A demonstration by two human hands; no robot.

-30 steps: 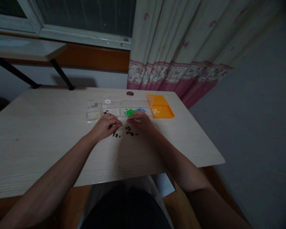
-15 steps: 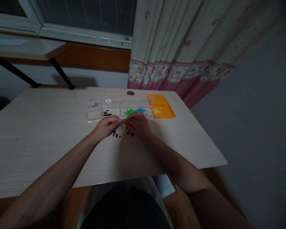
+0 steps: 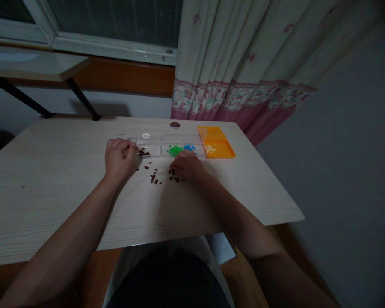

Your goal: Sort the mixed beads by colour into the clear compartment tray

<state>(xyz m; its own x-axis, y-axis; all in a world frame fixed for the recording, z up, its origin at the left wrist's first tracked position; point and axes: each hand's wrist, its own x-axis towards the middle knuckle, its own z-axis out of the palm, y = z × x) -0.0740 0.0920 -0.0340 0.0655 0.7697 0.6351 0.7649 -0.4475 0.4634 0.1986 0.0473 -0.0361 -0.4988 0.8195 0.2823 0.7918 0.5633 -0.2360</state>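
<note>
My left hand [image 3: 120, 157] is over the small clear box at the left end of the row, hiding most of it; its fingers are pinched, and whatever they hold is too small to make out. Low over the table, my right hand [image 3: 188, 166] has its fingers drawn together beside loose brown pieces [image 3: 174, 179]; its fingertips are partly hidden. More brown pieces [image 3: 154, 176] lie scattered between the hands. Clear lidded boxes [image 3: 154, 154] hold dark brown bits [image 3: 143, 152], green pieces [image 3: 174, 150] and blue pieces [image 3: 190, 148]. White pieces [image 3: 211, 148] sit in an open orange box [image 3: 226, 150].
A dark oval object [image 3: 175, 125] lies at the table's back edge. On the left, a raised shelf [image 3: 51, 66] stands on black legs. A curtain [image 3: 224, 77] hangs behind the table [image 3: 67, 205], and a wall [image 3: 333, 149] is to the right.
My hands, together before, have parted. The left has swung left to the end box, uncovering brown pieces on the table. The right stays near its place, a little lower.
</note>
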